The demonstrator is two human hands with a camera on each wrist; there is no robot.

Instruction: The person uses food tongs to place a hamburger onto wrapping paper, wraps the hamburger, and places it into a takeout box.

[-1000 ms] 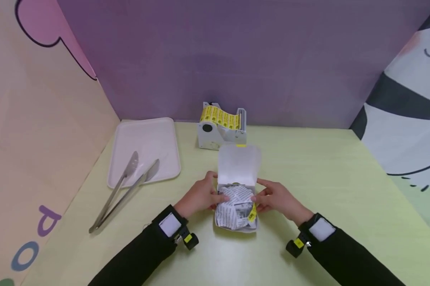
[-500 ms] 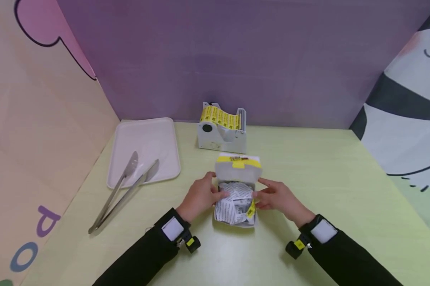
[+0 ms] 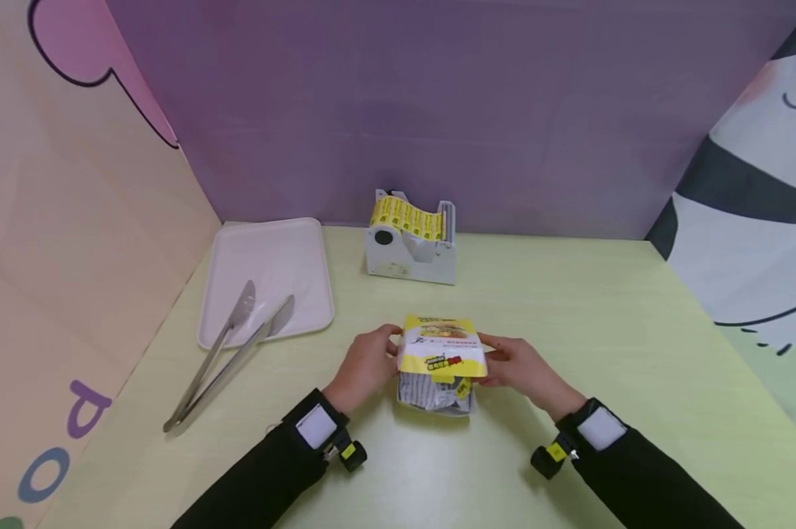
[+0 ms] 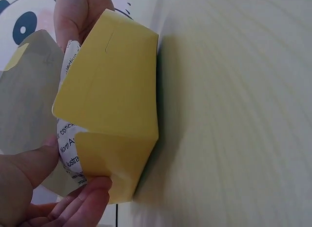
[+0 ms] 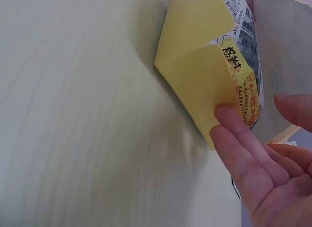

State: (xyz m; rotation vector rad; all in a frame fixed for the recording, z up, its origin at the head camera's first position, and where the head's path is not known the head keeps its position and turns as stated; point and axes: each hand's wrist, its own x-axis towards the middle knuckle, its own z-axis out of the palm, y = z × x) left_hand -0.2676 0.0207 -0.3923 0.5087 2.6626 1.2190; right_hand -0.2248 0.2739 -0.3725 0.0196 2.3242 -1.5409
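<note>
A takeaway burger box (image 3: 442, 349) stands on the table, its printed lid tilted partway down. Beneath the lid's front edge shows a bundle in printed paper (image 3: 424, 391), with a yellow sticker (image 5: 243, 85) on one side. My left hand (image 3: 364, 371) holds the box from the left: in the left wrist view its thumb lies at the paper and its fingers curl against the yellow wall (image 4: 107, 81). From the other side, my right hand (image 3: 523, 371) touches the wall with nearly straight fingertips (image 5: 226, 115), its thumb apart from them near the lid's grey inside (image 5: 282, 47).
Behind the box stands a label dispenser (image 3: 404, 261) with a yellow roll. At the back left is a white tray (image 3: 265, 250). Metal tongs (image 3: 176, 419) lean with their tips over its near edge. A purple panel (image 3: 404, 110) rises along the table's back edge.
The box lid has swung forward and down from standing upright, so its printed top now faces up and covers most of the paper bundle. Both hands have stayed at the box's sides.
</note>
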